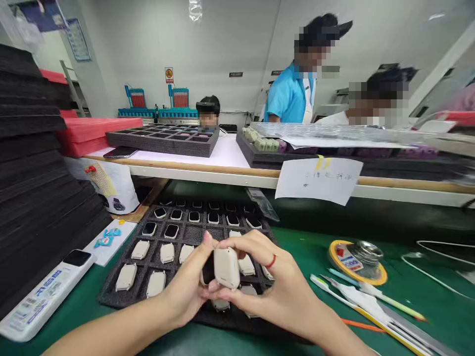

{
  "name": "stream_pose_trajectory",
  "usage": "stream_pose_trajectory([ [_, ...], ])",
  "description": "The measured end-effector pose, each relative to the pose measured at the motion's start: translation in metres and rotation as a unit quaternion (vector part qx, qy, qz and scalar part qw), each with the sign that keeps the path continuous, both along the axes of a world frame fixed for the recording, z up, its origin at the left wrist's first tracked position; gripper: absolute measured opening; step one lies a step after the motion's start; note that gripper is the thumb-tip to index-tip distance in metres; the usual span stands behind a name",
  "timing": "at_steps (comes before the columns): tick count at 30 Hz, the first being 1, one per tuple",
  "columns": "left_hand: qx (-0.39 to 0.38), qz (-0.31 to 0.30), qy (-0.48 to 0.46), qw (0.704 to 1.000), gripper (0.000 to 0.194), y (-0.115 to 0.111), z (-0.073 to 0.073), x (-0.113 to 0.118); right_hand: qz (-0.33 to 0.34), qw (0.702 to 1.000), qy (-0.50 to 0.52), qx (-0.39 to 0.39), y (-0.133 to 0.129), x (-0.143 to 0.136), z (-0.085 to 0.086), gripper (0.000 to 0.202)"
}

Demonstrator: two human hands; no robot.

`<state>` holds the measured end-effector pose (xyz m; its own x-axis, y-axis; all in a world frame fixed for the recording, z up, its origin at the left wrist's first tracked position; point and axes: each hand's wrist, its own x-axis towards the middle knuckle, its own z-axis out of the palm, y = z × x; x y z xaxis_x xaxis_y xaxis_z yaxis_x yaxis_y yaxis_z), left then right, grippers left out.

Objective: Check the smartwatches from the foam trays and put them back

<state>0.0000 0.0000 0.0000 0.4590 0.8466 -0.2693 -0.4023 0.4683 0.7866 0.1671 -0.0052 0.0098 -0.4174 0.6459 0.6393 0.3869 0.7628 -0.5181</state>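
My right hand (284, 279) is closed around a cream smartwatch case (227, 268) without a strap, its plain side facing me, pinched between thumb and fingers. My left hand (181, 291) is closed against it from the other side, at a dark glossy screen (208, 271); whether that belongs to a second smartwatch I cannot tell. Below both hands lies a black foam tray (111, 289) with rows of pockets. Watches in the far rows show black screens, while those in the near rows lie with cream sides up. My hands hide part of the tray.
Black foam trays (33, 198) are stacked at the left, near a white labelled box (48, 296). A yellow-rimmed dish (380, 277), pens and tweezers (389, 319) lie right. A shelf (208, 171) with more trays crosses ahead; other people (289, 94) are behind it.
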Motion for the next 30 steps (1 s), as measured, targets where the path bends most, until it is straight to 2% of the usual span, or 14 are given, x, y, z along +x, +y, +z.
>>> stream_pose_trajectory([
  [4,0.011,-0.006,0.003,1.000,0.052,0.003,0.003,-0.002,0.011,1.000,-0.018,0.006,0.001,0.003,0.003,0.058],
  [10,0.008,0.008,-0.024,1.000,0.046,0.006,-0.002,-0.001,-0.006,0.999,-0.036,0.017,0.010,0.005,-0.002,0.053],
  [14,-0.026,0.107,-0.054,0.993,0.028,0.016,0.004,-0.006,-0.111,0.993,-0.015,-0.031,0.034,0.010,-0.015,0.031],
  [17,-0.050,0.151,-0.079,0.984,0.015,0.021,0.015,-0.013,-0.197,0.974,-0.065,-0.094,0.058,0.009,-0.032,0.028],
  [21,-0.037,0.145,-0.090,0.985,0.009,0.018,0.026,-0.018,-0.209,0.961,-0.136,-0.123,0.078,0.000,-0.060,0.037],
  [24,-0.053,0.129,-0.084,0.987,0.006,0.014,0.027,-0.018,-0.193,0.952,-0.190,-0.142,0.081,0.000,-0.071,0.039],
  [27,-0.060,0.112,-0.082,0.988,0.004,0.011,0.028,-0.018,-0.197,0.942,-0.219,-0.159,0.081,0.015,-0.067,0.038],
  [30,-0.044,0.093,-0.080,0.992,0.006,0.011,0.028,-0.020,-0.238,0.922,-0.245,-0.183,0.083,0.039,-0.056,0.036],
])
